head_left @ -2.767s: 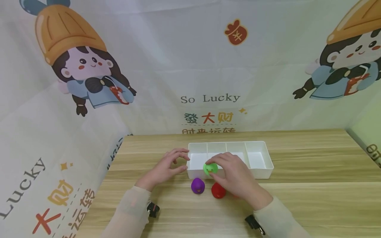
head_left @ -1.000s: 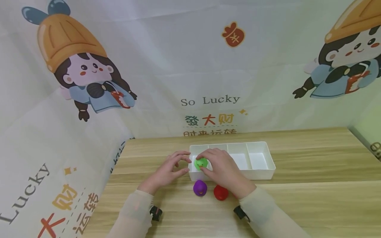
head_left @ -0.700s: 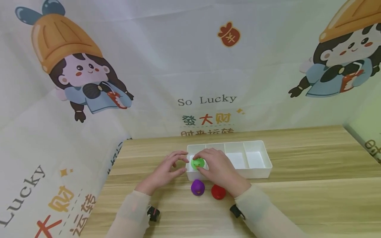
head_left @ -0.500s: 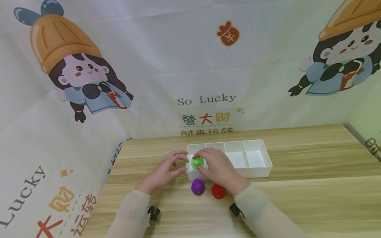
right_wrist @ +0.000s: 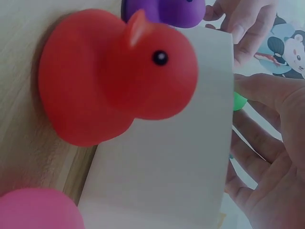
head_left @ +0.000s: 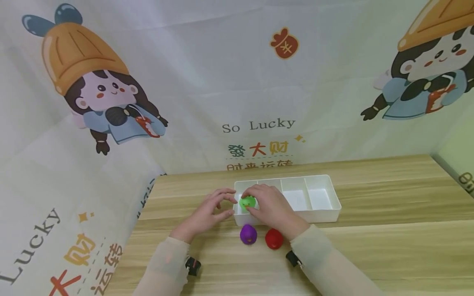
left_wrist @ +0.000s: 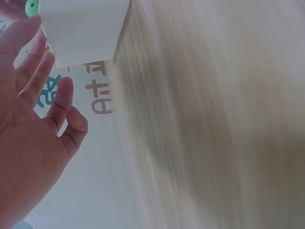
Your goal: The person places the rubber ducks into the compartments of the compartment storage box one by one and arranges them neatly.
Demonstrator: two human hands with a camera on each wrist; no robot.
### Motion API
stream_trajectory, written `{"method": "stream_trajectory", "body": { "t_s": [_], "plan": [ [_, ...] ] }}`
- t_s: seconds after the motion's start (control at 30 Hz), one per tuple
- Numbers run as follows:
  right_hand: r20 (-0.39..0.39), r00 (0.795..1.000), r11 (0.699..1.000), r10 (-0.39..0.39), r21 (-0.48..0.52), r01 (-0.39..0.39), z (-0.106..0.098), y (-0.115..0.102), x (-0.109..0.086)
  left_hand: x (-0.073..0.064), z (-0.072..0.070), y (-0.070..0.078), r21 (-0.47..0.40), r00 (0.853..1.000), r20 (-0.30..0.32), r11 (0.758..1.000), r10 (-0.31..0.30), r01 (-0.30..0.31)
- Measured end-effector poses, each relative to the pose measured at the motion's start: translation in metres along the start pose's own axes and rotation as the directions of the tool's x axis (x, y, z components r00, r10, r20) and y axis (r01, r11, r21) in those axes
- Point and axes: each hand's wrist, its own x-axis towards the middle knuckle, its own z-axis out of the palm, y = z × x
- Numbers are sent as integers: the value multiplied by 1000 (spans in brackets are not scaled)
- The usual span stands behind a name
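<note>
My right hand (head_left: 273, 209) pinches a green toy duck (head_left: 247, 202) between thumb and fingers, over the leftmost compartment of a white divided tray (head_left: 318, 216). Only a bit of green duck (right_wrist: 239, 101) shows past the tray wall in the right wrist view. My left hand (head_left: 208, 211) is at the tray's left end, fingers loosely bent and holding nothing, fingertips right at the rim. In the left wrist view, its fingers (left_wrist: 33, 86) are spread beside the tray's end wall.
In front of the tray, a purple toy duck (head_left: 248, 234) and a red toy duck (head_left: 274, 239) sit on the wooden table (head_left: 389, 255). A rounded pink thing (right_wrist: 38, 212) is near the red duck in the right wrist view. A printed cloth (head_left: 200, 82) hangs behind.
Since the oldest frame, my right hand has carried the green duck left, from the tray's front edge to over the leftmost compartment. Over the last half second both hands have stayed nearly still.
</note>
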Motion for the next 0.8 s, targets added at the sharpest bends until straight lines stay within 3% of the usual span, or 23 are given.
{"method": "stream_trajectory", "body": {
  "t_s": [0.23, 0.8],
  "plan": [
    [27, 1000, 998, 10, -60, -8, 1, 7, 1, 3, 2, 2, -8, 1000, 11, 1000, 6, -6],
    [92, 996, 996, 20, -88, -12, 3, 10, 14, 0, -1, 3, -12, 1000, 9, 1000, -18, 18]
  ]
}}
